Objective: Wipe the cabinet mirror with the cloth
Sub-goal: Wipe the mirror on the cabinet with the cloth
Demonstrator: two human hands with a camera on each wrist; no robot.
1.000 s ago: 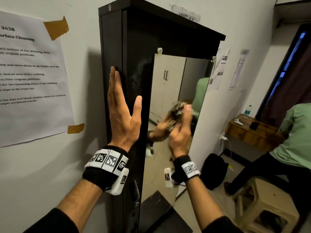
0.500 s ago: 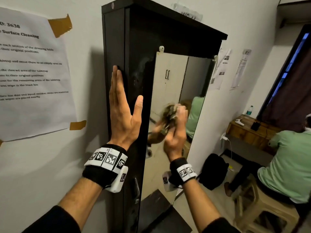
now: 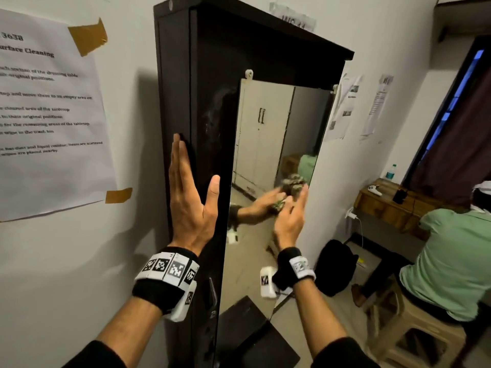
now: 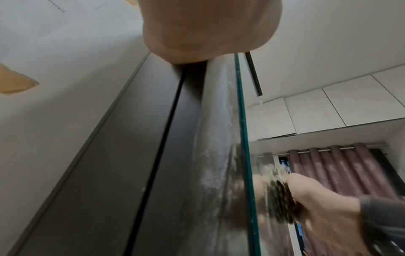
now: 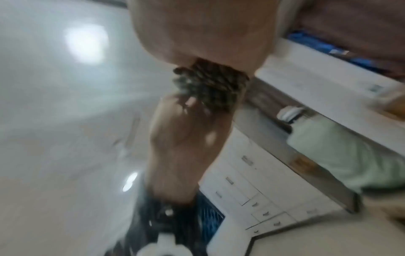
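Since the earlier frame the right hand (image 3: pixel 289 221) has slid rightward across the mirror (image 3: pixel 265 134). Left of centre, the flat left hand (image 3: pixel 191 205) braces the cabinet (image 3: pixel 175 83); right of it, curled fingers press the cloth (image 3: pixel 292 183) mid-wipe. Next: unwiped upper glass.

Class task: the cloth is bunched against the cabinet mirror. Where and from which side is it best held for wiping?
Probably by its bunched back, from the room side: the right hand presses the cloth against the mirror, leaving the wiping face on the glass.
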